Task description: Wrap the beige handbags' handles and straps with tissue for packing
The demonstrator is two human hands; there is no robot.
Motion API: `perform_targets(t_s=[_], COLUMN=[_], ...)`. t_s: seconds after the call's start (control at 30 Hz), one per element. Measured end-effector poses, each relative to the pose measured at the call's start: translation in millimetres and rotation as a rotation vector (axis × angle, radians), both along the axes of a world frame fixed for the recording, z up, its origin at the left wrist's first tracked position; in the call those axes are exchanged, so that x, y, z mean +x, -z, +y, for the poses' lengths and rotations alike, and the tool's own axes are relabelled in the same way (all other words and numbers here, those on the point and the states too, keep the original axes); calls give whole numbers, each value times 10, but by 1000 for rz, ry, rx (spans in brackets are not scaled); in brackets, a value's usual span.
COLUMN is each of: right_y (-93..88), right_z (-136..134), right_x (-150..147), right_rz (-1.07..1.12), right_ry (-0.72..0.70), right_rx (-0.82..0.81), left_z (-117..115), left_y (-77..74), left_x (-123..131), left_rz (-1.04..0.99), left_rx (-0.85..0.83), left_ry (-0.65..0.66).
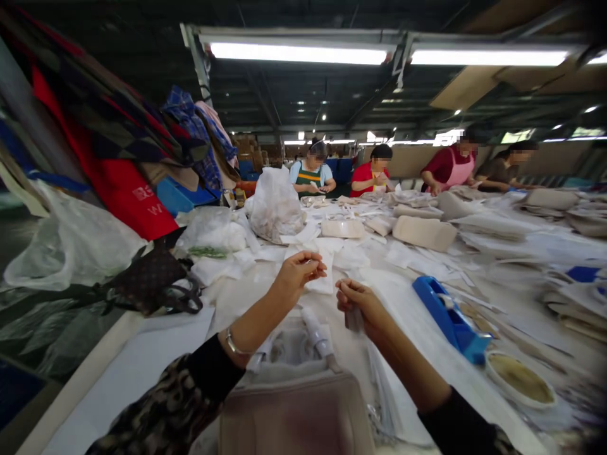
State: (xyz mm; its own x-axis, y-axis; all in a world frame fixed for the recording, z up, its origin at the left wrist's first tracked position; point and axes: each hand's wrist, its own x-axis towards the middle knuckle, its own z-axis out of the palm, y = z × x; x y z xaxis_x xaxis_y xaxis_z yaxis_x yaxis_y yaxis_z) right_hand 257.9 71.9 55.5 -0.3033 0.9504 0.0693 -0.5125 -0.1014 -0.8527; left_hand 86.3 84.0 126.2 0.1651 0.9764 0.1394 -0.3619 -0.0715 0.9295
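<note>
Bags of clear plastic (71,243) are slumping at the far left, below hanging red and dark fabric (109,158) and a plaid cloth (194,136), with a blue crate (183,196) sitting just beyond them. A dark patterned handbag (152,281) is lying by the edge of the long white-covered worktable (128,373), while a large white plastic sack (275,205) is standing farther along, blocking part of the view down the table.

The left hand (298,272) is rising over the table, its thumb and forefinger pinching narrowly together on something too thin to make out. Just beside it, the right hand (360,303) is curling around a small grey piece (353,319), which is sticking out below the fingers, above the table. A white roll (317,332) is lying between the forearms, just behind a beige bag (294,411) in the foreground.

Farther right, a blue tape dispenser (450,319) is sitting near a round dish of yellowish paste (519,379), and beige padded panels (424,232) are piling up across the table. Four co-workers (372,170) are sitting along the far side, working with their own hands among the scattered white sheets.
</note>
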Motion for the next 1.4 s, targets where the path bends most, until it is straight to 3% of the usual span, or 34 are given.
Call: perform_targets(t_s=[0.1,0.2,0.27,0.33,0.47,0.63,0.77,0.9,1.17,1.4], right_y=[65,122,165,239,513,819,856,877,1107,1102], right_z=[222,461,627,786,1005,1090,1175,1282,1338,1359], right_x=[-10,-20,-35,-82,-319,-651,-725,-693,-635,-617], right_rz=[-48,-238,-495,-733,-946,-1022,-931,-815,-651,-643], right_ry=[-42,9,100,158,17,-328,-586,-750,-886,-859], right_rx=[-55,-17,64,119,70,-30,-50,-71,-95,-66], left_z=[145,257,305,321,246,88,50,118,199,182], left_y=[248,526,708,869,1079,1161,1210,1285,1371,1374], left_x=[-168,-322,-413,-480,-497,-449,-460,-448,-392,-388], left_rz=[75,536,829,996,1248,1297,1231,1216,1296,1317], left_rx=[-94,-126,-164,-212,-233,-188,-201,-228,-227,-213], left_ry=[-63,-146,-153,-137,-147,-141,-138,-196,-344,-356])
